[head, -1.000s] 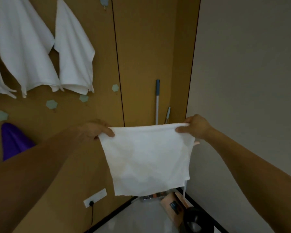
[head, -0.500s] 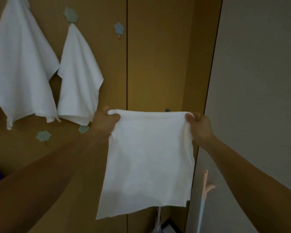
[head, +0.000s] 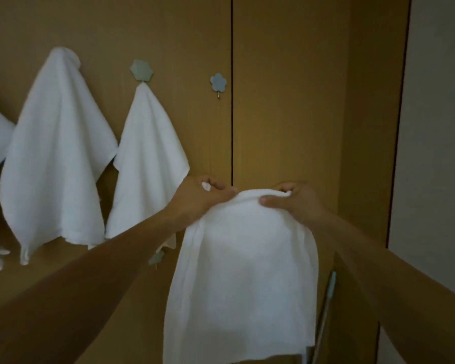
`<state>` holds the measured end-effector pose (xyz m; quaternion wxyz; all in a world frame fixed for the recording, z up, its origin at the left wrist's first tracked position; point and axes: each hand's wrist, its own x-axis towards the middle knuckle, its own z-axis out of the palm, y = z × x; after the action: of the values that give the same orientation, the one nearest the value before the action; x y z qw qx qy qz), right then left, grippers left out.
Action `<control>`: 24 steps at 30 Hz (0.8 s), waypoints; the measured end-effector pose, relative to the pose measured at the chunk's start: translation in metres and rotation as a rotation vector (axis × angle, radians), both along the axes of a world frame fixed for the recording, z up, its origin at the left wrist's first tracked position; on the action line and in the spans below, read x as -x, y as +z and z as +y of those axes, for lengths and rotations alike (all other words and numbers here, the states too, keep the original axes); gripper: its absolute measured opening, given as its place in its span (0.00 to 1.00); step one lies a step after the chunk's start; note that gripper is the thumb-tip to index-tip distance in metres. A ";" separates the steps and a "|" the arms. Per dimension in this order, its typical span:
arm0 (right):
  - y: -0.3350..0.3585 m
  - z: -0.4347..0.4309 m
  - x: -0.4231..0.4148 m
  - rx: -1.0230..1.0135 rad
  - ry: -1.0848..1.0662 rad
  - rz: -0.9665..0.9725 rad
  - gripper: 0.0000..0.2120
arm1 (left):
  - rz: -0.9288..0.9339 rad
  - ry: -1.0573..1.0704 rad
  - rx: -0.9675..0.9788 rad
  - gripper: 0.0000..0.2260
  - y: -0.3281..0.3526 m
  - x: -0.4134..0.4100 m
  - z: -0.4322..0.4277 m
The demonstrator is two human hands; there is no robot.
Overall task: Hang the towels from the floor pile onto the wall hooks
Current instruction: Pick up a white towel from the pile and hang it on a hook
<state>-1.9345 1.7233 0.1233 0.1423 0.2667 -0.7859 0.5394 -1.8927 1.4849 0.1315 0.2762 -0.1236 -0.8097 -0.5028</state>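
Wood wall (head: pixel 286 101) | left hand (head: pixel 200 198), right hand (head: pixel 292 203) raised together | grips pinch towel (head: pixel 244 271) top

I am holding a white cloth towel (head: pixel 244 271), bunched along its top edge, below an unused blue flower-shaped wall hook (head: pixel 218 82).
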 end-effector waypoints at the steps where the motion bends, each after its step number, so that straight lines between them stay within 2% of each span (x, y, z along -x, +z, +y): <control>1: 0.006 -0.003 0.011 0.022 -0.001 0.027 0.17 | -0.033 -0.012 0.072 0.22 0.005 0.006 -0.002; 4: 0.024 -0.012 0.041 0.098 0.059 0.072 0.20 | -0.092 -0.032 0.197 0.16 0.028 0.022 -0.003; 7: 0.044 -0.025 0.074 0.111 0.100 0.149 0.15 | 0.003 0.045 0.216 0.07 0.053 0.043 -0.002; 10: 0.065 -0.042 0.109 0.141 0.074 0.261 0.15 | 0.150 0.176 0.159 0.08 0.075 0.068 -0.002; 18: 0.159 -0.095 0.183 0.286 -0.045 0.460 0.17 | 0.468 0.612 0.232 0.11 0.166 0.139 -0.013; 24: 0.220 -0.120 0.211 0.213 -0.204 0.560 0.11 | 0.582 0.803 0.332 0.06 0.216 0.170 -0.036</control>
<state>-2.1452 1.6036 0.3433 0.4338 0.3081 -0.6779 0.5072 -2.0626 1.4488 0.3480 0.6376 0.0201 -0.7518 -0.1671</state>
